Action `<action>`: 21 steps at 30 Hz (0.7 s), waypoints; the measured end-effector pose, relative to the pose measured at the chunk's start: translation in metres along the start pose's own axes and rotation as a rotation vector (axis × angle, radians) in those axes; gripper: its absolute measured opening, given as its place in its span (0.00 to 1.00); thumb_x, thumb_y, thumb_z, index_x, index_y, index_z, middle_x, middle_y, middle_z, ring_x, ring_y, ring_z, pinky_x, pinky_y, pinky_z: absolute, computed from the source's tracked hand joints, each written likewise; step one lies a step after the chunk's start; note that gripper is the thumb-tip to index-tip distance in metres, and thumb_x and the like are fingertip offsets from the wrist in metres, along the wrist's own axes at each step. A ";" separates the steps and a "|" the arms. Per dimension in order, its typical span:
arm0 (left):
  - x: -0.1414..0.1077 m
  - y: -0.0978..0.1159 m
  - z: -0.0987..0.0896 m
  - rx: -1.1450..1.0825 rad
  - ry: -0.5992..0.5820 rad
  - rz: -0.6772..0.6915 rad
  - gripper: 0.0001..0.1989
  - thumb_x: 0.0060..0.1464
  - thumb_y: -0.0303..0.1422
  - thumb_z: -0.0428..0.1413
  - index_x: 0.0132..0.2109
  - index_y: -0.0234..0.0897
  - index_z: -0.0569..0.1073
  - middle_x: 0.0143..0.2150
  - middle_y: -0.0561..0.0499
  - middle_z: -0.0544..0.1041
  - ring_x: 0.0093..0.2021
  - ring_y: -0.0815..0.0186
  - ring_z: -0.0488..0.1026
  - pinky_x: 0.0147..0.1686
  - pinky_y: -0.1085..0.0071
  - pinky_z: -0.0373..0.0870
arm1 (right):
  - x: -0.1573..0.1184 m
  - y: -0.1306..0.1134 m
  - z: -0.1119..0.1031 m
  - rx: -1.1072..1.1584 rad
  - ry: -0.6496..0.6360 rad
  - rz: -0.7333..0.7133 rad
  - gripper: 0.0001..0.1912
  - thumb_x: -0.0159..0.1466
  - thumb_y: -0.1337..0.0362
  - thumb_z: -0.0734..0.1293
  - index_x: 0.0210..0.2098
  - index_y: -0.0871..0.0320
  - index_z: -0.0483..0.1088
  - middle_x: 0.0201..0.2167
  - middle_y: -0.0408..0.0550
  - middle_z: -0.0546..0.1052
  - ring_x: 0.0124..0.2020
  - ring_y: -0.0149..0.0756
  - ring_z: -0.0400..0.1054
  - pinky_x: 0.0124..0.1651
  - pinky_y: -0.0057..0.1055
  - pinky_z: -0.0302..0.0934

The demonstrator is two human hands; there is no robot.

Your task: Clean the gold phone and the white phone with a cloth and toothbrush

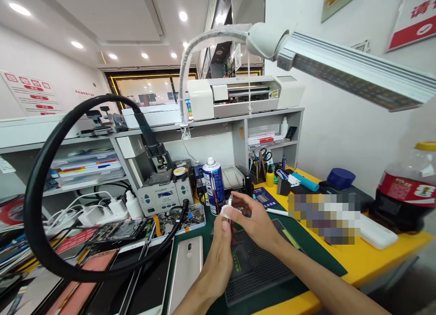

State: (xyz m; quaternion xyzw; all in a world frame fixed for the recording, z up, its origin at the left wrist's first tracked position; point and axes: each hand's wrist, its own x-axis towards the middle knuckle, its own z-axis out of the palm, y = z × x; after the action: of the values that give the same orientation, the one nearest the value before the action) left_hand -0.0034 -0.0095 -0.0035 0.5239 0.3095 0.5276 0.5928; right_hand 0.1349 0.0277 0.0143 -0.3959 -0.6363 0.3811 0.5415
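Observation:
My left hand (220,258) and my right hand (255,219) meet above a dark perforated mat. Between their fingertips is a small white object (227,210) with a narrow, pale upper end. Its kind is too small and too covered by fingers to make out. Both hands are closed on it, the right thumb and fingers pinching from the right side. Just behind stands a blue and white spray can (214,185). The dark mat (262,265) lies on a green work surface (313,256) beneath the hands.
A black hose (29,192) loops across the left side over several phones and parts. A gold phone back (185,269) lies left of the hands. Behind are a parts tray (200,226) and a grey station (165,194). A lamp (354,65) hangs overhead; a cola bottle (405,192) stands right.

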 end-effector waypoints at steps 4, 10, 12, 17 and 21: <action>-0.001 -0.001 0.002 0.191 0.072 0.107 0.24 0.62 0.47 0.52 0.59 0.39 0.67 0.58 0.41 0.69 0.64 0.55 0.58 0.63 0.63 0.53 | 0.002 -0.001 -0.002 0.113 0.014 0.015 0.29 0.61 0.48 0.71 0.53 0.60 0.68 0.46 0.54 0.77 0.48 0.44 0.71 0.52 0.41 0.65; -0.002 -0.005 0.000 0.410 0.053 0.157 0.22 0.65 0.45 0.48 0.61 0.40 0.66 0.56 0.42 0.68 0.60 0.55 0.61 0.61 0.63 0.54 | -0.003 -0.008 -0.006 0.333 -0.067 0.010 0.26 0.59 0.50 0.73 0.51 0.56 0.66 0.46 0.52 0.74 0.50 0.44 0.69 0.54 0.41 0.64; -0.001 -0.008 -0.003 0.449 0.047 0.247 0.23 0.66 0.45 0.47 0.63 0.41 0.64 0.58 0.42 0.66 0.61 0.55 0.60 0.62 0.61 0.53 | -0.005 -0.010 -0.007 0.413 -0.127 -0.013 0.25 0.60 0.53 0.73 0.52 0.55 0.65 0.48 0.51 0.73 0.52 0.43 0.68 0.55 0.40 0.63; 0.002 -0.015 -0.014 0.575 -0.007 0.429 0.24 0.67 0.45 0.44 0.66 0.43 0.60 0.61 0.41 0.61 0.61 0.52 0.60 0.62 0.55 0.54 | -0.008 -0.014 -0.011 0.499 -0.249 -0.024 0.25 0.60 0.54 0.73 0.52 0.56 0.67 0.49 0.52 0.73 0.53 0.43 0.67 0.56 0.40 0.61; 0.004 -0.018 -0.022 0.649 -0.044 0.502 0.24 0.67 0.44 0.43 0.66 0.44 0.59 0.62 0.40 0.59 0.62 0.51 0.59 0.61 0.53 0.56 | -0.009 -0.017 -0.013 0.524 -0.266 -0.001 0.26 0.58 0.53 0.74 0.52 0.56 0.68 0.49 0.52 0.74 0.54 0.45 0.66 0.55 0.40 0.61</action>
State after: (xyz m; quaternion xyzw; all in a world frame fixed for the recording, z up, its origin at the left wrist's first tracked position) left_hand -0.0169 0.0027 -0.0258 0.7542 0.3095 0.5195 0.2561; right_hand 0.1470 0.0132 0.0280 -0.1888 -0.5820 0.5806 0.5372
